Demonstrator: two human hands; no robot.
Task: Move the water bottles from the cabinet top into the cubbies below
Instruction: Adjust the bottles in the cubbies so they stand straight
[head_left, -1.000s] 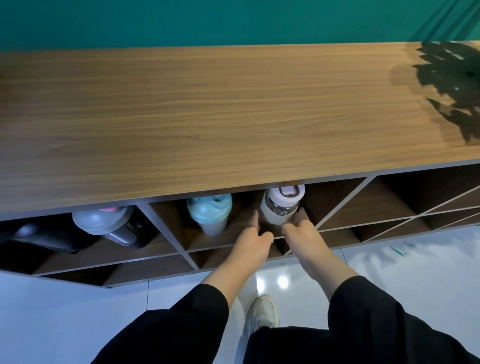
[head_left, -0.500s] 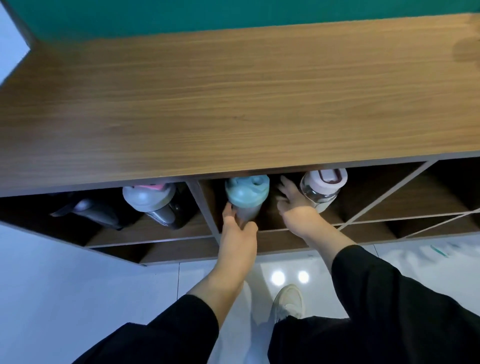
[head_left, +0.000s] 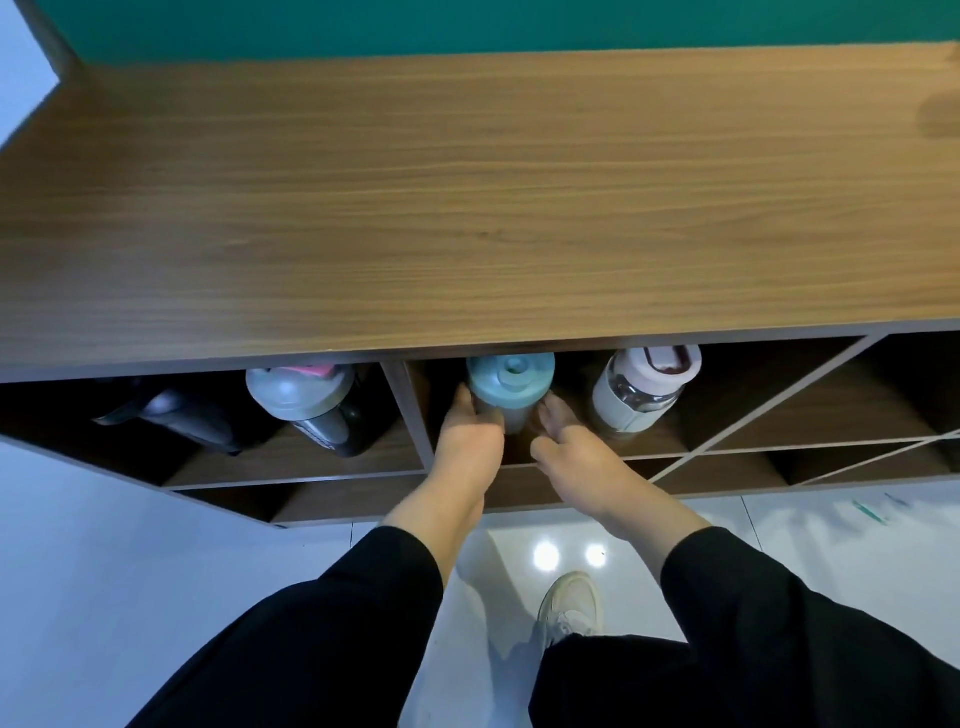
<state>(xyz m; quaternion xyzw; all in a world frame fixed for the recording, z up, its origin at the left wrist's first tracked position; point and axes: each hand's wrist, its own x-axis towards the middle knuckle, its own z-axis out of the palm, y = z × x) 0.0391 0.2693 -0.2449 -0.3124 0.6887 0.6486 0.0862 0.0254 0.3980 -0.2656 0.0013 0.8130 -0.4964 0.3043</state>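
A teal-lidded bottle (head_left: 510, 383) stands in the middle cubby under the wooden cabinet top (head_left: 467, 197). My left hand (head_left: 467, 441) wraps its left side and my right hand (head_left: 569, 447) presses its right side, so both hold it. In the same cubby to the right stands a clear bottle with a pale pink lid (head_left: 644, 387), free of my hands. The left cubby holds a grey-lidded dark shaker bottle (head_left: 306, 405) and a black bottle (head_left: 171, 415) lying beside it. No bottle shows on the cabinet top.
Diagonal dividers (head_left: 779, 410) split the cubbies at the right. A lower row of cubbies (head_left: 337, 501) runs beneath. My white shoe (head_left: 569, 605) stands on the glossy white floor (head_left: 104, 571). A teal wall (head_left: 467, 26) backs the cabinet.
My right hand left the pink-lidded bottle and came left onto the teal-lidded bottle. My left hand closed further around that bottle. The view shifted left.
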